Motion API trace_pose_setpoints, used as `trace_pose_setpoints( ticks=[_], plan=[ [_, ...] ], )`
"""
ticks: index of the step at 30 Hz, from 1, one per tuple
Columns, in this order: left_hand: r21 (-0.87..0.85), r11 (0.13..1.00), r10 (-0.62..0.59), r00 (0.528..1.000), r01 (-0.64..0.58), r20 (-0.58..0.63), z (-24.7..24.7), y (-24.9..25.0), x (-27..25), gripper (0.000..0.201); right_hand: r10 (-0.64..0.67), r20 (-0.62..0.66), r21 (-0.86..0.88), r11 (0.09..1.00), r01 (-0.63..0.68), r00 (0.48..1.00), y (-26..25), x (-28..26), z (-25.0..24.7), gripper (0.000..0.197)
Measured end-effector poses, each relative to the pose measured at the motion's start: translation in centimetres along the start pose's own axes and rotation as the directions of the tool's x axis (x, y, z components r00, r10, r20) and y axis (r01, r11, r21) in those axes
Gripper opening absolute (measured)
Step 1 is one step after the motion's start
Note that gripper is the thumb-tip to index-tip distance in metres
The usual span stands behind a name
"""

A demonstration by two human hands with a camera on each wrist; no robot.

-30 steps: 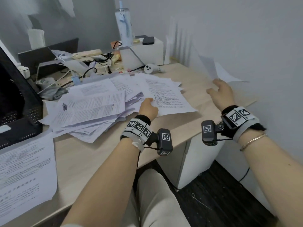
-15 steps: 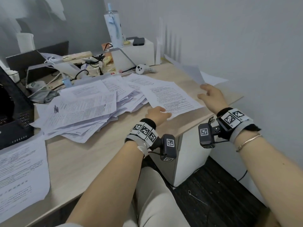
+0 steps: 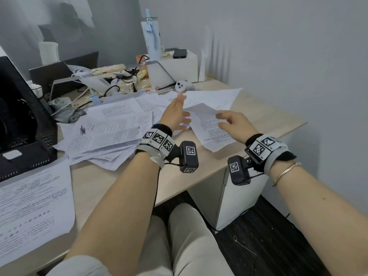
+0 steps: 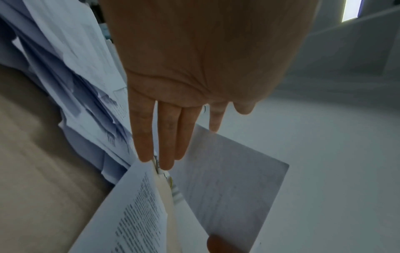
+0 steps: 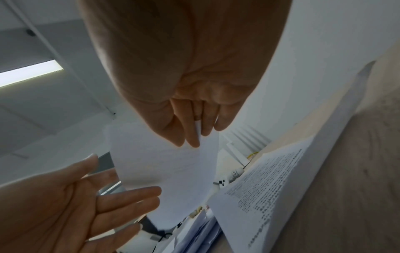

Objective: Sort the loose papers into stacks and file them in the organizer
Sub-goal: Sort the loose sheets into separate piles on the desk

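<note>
My right hand (image 3: 232, 121) pinches a single white sheet (image 5: 164, 164) between thumb and fingers and holds it up above the desk. In the head view the held sheet (image 3: 201, 110) shows between my two hands. My left hand (image 3: 175, 113) hovers just left of it, fingers straight and holding nothing; the left wrist view shows the flat palm (image 4: 164, 137) beside the sheet (image 4: 229, 179). Below lies a printed page (image 3: 213, 134) near the desk's front edge. A loose paper pile (image 3: 111, 132) spreads to the left. The black mesh organizer (image 3: 29, 140) stands at far left.
A separate paper stack (image 3: 33, 206) lies at the desk's near left corner. Cables, a white box (image 3: 179, 68) with a phone, a tall bottle (image 3: 152, 36) and a small white controller (image 3: 182, 86) crowd the back. The wall runs close along the right.
My right hand brought the sheet in from the desk's right side toward the middle. My left hand lifted off the printed page and opened beside the sheet.
</note>
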State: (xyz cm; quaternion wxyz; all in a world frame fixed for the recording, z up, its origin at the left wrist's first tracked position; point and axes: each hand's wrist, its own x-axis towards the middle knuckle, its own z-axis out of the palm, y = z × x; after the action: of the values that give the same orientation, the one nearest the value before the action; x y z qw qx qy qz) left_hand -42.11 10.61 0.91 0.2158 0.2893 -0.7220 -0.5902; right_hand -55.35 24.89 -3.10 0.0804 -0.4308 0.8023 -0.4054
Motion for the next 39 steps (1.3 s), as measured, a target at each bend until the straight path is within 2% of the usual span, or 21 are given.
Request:
trace_pose_setpoints(
  ticks=[2,4,6,8,9,11,12,14,16,18,21,23,26,31,33,35,37,39],
  plan=[
    [0.004,0.999,-0.047,0.999,0.047,-0.006,-0.7,-0.2,0.0,0.062,-0.036,0.016,-0.002,0.999,0.036,0.999,-0.5,0.1,0.6,0.036],
    [-0.046,0.995,-0.092,0.995,0.091,-0.024,-1.2,-0.7,0.0,0.057,-0.074,0.030,0.050,0.996,0.073,0.997,-0.9,0.1,1.0,0.037],
    [-0.104,0.990,-0.104,0.993,0.099,-0.049,-1.7,-1.0,-0.1,0.036,-0.105,0.023,0.117,0.988,0.102,0.994,-1.3,0.1,1.2,0.042],
    [-0.155,0.985,-0.094,0.991,0.079,-0.095,-2.3,-1.3,0.0,0.018,-0.128,-0.038,0.129,0.983,0.132,0.991,-1.5,0.0,1.4,0.045],
    [-0.154,0.986,-0.085,0.989,0.066,-0.120,-2.7,-1.5,-0.1,0.023,-0.129,-0.077,0.158,0.978,0.140,0.989,-1.5,-0.1,1.5,0.045],
    [-0.120,0.992,-0.064,0.981,0.042,-0.182,-3.5,-1.9,-0.1,0.047,-0.089,-0.145,0.218,0.969,0.120,0.985,-1.6,-0.3,1.8,0.042],
    [-0.090,0.995,-0.051,0.975,0.032,-0.215,-3.9,-2.1,-0.1,0.054,-0.061,-0.144,0.205,0.975,0.090,0.988,-1.5,-0.3,2.0,0.040],
    [-0.002,1.000,-0.005,0.959,0.005,-0.283,-4.7,-2.5,-0.4,0.059,0.024,-0.021,0.084,0.996,-0.022,0.999,-1.1,-0.4,2.7,0.036],
    [0.099,0.995,0.064,0.933,-0.030,-0.354,-5.3,-3.1,-0.5,0.059,0.097,0.125,-0.055,0.994,-0.090,0.987,-0.6,-0.5,3.4,0.038],
    [0.109,0.994,0.073,0.918,-0.033,-0.390,-5.7,-3.7,-0.7,0.060,0.152,0.198,-0.110,0.985,-0.133,0.968,-0.3,-1.0,3.9,0.041],
    [0.102,0.995,0.054,0.913,-0.014,-0.403,-5.7,-4.2,-0.9,0.060,0.293,0.305,-0.164,0.953,-0.253,0.906,0.0,-1.7,4.0,0.051],
    [0.093,0.996,0.049,0.912,-0.012,-0.407,-5.6,-4.5,-1.0,0.059,0.356,0.325,-0.294,0.918,-0.265,0.876,0.7,-2.1,3.7,0.057],
    [0.075,0.997,0.049,0.910,-0.020,-0.413,-5.3,-4.9,-1.1,0.058,0.397,0.291,-0.397,0.878,-0.268,0.870,1.2,-2.6,2.9,0.053],
    [0.073,0.996,0.080,0.900,-0.054,-0.428,-4.8,-5.5,-1.5,0.057,0.449,0.231,-0.401,0.852,-0.337,0.863,2.5,-3.1,1.6,0.053],
    [0.069,0.996,0.088,0.897,-0.065,-0.433,-5.0,-5.9,-1.7,0.058,0.452,0.166,-0.385,0.848,-0.365,0.876,2.9,-2.9,1.5,0.053],
    [0.055,0.996,0.087,0.894,-0.069,-0.440,-5.2,-6.1,-1.9,0.059,0.394,0.064,-0.306,0.882,-0.357,0.917,2.6,-2.6,1.8,0.055],
    [0.045,0.996,0.084,0.888,-0.072,-0.451,-5.6,-6.2,-2.2,0.061,0.281,-0.031,-0.187,0.941,-0.281,0.959,1.4,-2.3,2.1,0.053],
    [0.055,0.996,0.092,0.885,-0.076,-0.456,-5.9,-6.3,-2.7,0.063,0.215,-0.096,0.001,0.976,-0.216,0.972,-0.5,-2.2,2.4,0.049]
  ],
)
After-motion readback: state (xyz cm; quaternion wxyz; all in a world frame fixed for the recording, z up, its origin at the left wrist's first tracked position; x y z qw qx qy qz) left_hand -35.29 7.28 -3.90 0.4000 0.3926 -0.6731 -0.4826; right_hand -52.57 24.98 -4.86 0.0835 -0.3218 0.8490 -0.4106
